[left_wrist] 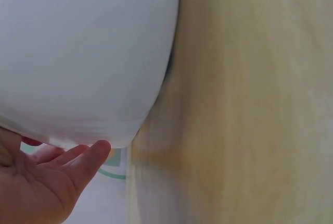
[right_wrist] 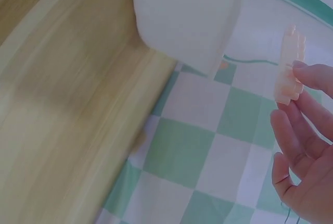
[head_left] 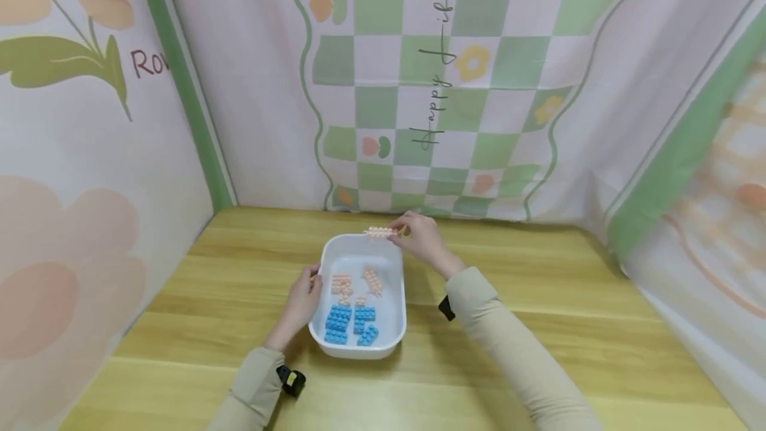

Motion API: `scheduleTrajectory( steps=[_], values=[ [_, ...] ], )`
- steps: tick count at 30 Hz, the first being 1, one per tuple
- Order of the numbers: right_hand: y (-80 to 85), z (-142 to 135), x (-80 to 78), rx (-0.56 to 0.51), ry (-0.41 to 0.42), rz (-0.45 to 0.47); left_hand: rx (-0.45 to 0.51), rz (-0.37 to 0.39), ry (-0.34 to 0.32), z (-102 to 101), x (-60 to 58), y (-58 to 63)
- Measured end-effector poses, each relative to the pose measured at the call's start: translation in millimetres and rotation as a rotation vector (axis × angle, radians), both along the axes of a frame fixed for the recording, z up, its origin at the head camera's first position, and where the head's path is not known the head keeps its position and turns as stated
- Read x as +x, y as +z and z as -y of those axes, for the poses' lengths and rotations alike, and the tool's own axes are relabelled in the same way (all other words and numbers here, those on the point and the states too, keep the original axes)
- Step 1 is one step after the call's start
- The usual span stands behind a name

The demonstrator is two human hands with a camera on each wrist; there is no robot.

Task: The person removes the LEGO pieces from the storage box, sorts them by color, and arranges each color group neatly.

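Note:
A white plastic tub [head_left: 387, 344] stands on the table, holding pale pink and blue toy building bricks. My left hand [head_left: 304, 296] grips its left side near the rim, and in the left wrist view the fingertips [left_wrist: 99, 148] touch the outer wall. Above the tub's far right corner, my right hand [head_left: 421, 241] pinches a pale pink strip of joined building bricks [head_left: 380, 233] between thumb and fingers. That studded strip [right_wrist: 289, 67] stands on end in the right wrist view, its lower part partly covered by the fingers.
Inside the tub, pale pink bricks [head_left: 342, 284] lie toward the far end and blue bricks [head_left: 338, 317] toward the near end. The wooden table [head_left: 239, 291] meets a green-and-white checked curtain [head_left: 431, 112] at its back edge. Printed cloth hangs on both sides.

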State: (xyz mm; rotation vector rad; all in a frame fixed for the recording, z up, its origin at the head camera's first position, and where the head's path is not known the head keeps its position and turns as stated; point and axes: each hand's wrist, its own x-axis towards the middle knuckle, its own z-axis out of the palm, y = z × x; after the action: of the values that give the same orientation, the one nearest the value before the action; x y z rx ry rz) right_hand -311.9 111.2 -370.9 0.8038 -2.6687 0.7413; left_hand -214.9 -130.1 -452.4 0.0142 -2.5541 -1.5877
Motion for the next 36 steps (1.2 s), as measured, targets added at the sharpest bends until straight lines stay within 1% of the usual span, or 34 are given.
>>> scheduleTrajectory(
  steps=[5,7,10,13,19,24,31,36],
  values=[
    [1.2,-8.7,1.0,-0.005,-0.009,0.002,0.029,0.012,-0.005,2.0,0.8,1.1],
    [0.8,-11.7,1.0,-0.015,-0.015,-0.005,0.030,0.005,-0.004,2.5,0.9,1.1],
    [0.0,-16.6,0.9,-0.033,-0.033,-0.017,0.037,0.000,-0.011,2.5,1.0,1.3],
    [-1.3,-22.5,0.8,-0.043,-0.050,-0.012,0.055,0.013,-0.016,1.5,0.5,0.6],
    [-4.0,-36.4,3.1,-0.044,-0.085,0.025,0.051,0.037,-0.013,-0.4,0.8,0.4],
    [-5.7,-49.4,6.1,-0.032,-0.124,0.018,0.037,0.051,-0.004,-1.1,1.3,2.0],
    [-14.9,-69.3,8.5,-0.023,-0.158,0.014,0.029,0.047,-0.008,-3.1,2.3,3.4],
    [-23.3,-82.4,10.1,-0.028,-0.171,0.040,0.028,0.058,-0.014,-3.8,1.7,3.7]
  ],
)
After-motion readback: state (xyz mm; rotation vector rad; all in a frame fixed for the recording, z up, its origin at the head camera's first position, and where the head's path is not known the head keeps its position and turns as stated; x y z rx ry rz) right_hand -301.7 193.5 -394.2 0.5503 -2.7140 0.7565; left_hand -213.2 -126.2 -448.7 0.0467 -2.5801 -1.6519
